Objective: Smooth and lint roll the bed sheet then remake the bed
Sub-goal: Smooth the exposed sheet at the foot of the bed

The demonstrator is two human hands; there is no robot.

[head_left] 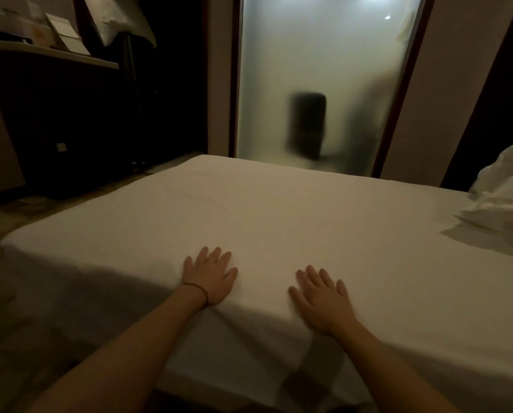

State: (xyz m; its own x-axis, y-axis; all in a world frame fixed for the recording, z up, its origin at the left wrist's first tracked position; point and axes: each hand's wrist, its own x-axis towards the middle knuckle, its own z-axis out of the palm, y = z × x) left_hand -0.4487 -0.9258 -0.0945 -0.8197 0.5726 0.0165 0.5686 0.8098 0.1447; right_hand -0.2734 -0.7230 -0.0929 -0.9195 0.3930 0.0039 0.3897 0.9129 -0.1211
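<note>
A white bed sheet (279,213) covers the mattress and fills the middle of the head view, mostly flat with faint creases toward the far left. My left hand (210,275) lies palm down on the sheet near the bed's near edge, fingers spread, a dark band on its wrist. My right hand (323,296) rests flat on the sheet a little to the right, fingers apart too. Neither hand holds anything. No lint roller is in sight.
Bunched white bedding or pillows (505,198) sit at the bed's right side. A frosted glass door (323,79) stands beyond the far edge, a dark shape behind it. A dark desk with a shelf (50,55) and papers is at the left, floor beside it.
</note>
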